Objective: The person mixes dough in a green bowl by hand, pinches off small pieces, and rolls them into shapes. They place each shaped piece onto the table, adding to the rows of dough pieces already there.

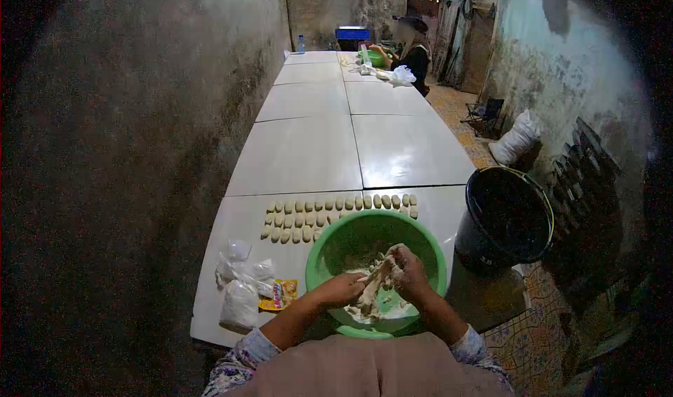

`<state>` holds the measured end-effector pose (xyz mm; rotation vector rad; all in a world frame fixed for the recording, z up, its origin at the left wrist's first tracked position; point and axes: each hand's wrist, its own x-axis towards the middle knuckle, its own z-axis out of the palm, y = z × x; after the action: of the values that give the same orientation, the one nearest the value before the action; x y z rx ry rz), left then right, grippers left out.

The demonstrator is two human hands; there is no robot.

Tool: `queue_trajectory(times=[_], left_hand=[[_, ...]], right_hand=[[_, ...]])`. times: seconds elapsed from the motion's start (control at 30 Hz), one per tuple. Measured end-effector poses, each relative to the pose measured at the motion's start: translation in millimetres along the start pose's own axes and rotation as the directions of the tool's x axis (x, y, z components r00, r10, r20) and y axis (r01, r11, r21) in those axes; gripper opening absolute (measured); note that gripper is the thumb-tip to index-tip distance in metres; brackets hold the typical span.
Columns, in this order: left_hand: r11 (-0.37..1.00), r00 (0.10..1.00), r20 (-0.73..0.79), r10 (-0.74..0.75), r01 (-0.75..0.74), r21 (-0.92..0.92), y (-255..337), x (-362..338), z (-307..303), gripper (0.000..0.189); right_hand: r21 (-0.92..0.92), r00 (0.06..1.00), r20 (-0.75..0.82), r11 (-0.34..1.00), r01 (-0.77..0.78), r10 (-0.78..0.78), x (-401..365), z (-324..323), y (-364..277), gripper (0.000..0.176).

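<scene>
Both my hands are inside a green basin (436, 246) at the near end of the table. Pale, sticky dough (374, 290) stretches between them, with loose flour and crumbs on the basin floor. My left hand (341, 290) grips the dough at its left side, fingers closed. My right hand (412, 276) is curled round the dough's upper right, and some dough clings to its fingers. Behind the basin, several small oblong dough pieces (299, 206) lie in rows on the white table (294, 155).
Left of the basin are a bag of white powder (240, 304), smaller plastic bags (263, 269) and a yellow packet (284, 293). A black bucket (484, 239) stands at the right. At the far end a person (415, 50) works by another green basin (376, 59). A white sack (517, 139) leans by the right wall.
</scene>
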<state>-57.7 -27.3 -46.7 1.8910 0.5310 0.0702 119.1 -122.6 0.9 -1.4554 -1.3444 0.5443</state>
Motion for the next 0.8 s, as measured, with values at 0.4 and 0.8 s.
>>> queue_trajectory(times=[0.4, 0.8], left_hand=[[0.925, 0.928, 0.029, 0.373, -0.374, 0.067, -5, 1, -2, 0.049], [0.972, 0.992, 0.021, 0.127, -0.128, 0.197, 28, -12, 0, 0.021]], right_hand=[[0.103, 0.82, 0.483, 0.91, -0.401, 0.307, 8, 1, 1, 0.023], [-0.089, 0.827, 0.552, 0.994, -0.069, 0.106, 1, -4, 11, 0.028]])
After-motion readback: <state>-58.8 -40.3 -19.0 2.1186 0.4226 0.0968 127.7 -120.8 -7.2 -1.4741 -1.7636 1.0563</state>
